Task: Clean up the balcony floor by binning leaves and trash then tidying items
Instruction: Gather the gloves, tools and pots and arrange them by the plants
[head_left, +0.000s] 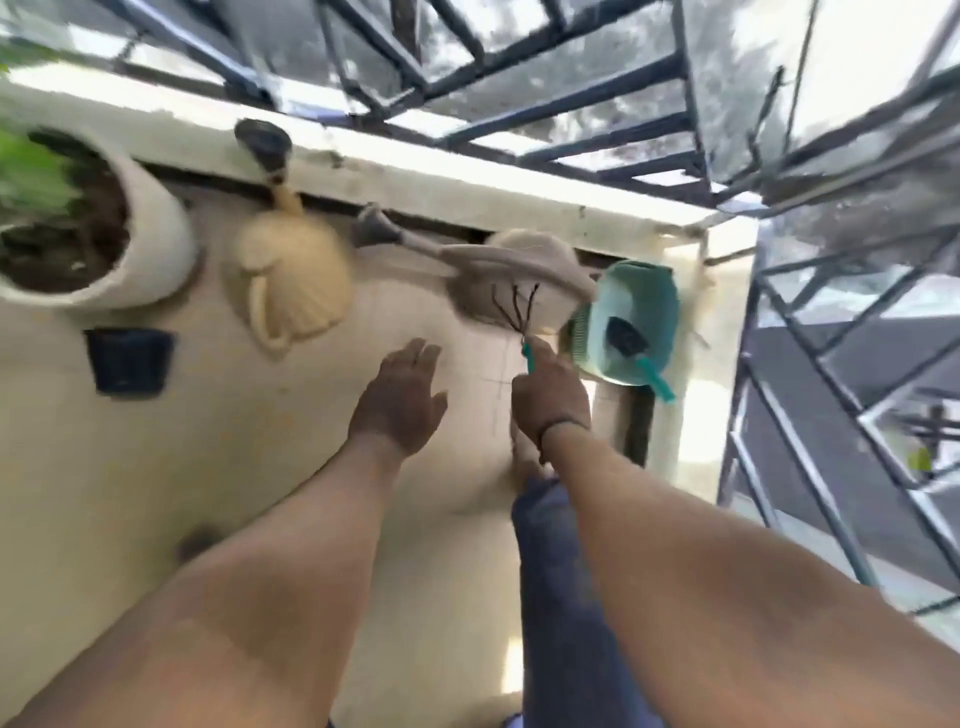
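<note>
Bare floor (322, 426) under the hands; beyond, watering cans (291, 275), basket (631, 332), planter (93, 228) along the wall.

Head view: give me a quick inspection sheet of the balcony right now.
Surface: cream tiled floor, blurred; a dark smudge.
Job's things: black-pronged hand rake with teal handle; teal plastic basket holding a dark trowel.
Clutter: two beige watering cans; white planter with soil; small dark pot.
Grippers: right hand grips the rake; left hand open, holding nothing.
Cables: nothing seen.
Surroundings: blue metal grille.
</note>
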